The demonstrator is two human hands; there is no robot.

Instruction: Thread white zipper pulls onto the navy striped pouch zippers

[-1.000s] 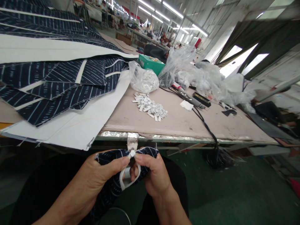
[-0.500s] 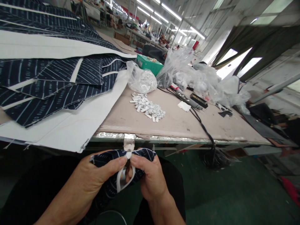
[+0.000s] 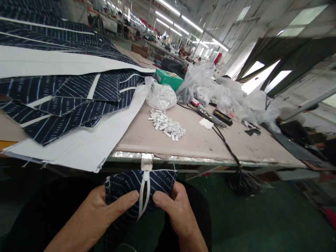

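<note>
Below the table's front edge, a navy patterned fabric piece (image 3: 123, 183) is stretched between my two hands. My left hand (image 3: 105, 206) grips its left side, thumb on top and fingers behind. On the right side my right hand (image 3: 174, 206) pinches it the same way. A white-edged slit (image 3: 145, 196) runs down the middle of the fabric, between my thumbs. At the slit's top sits a small white tab or pull (image 3: 146, 176), just under a silvery strip (image 3: 147, 161) fixed to the table edge.
White pulls (image 3: 168, 126) lie heaped on the table (image 3: 194, 143), beside a plastic bag (image 3: 160, 93) of more. Navy panels (image 3: 86, 94) and white sheets (image 3: 76, 150) cover the left. A green box (image 3: 169, 79), a grey corded tool (image 3: 210, 116) and clear plastic bags (image 3: 223, 87) stand behind.
My thumbs have moved down and apart from the small white piece at the top of the slit. The fabric now lies flatter, and the slit has narrowed.
</note>
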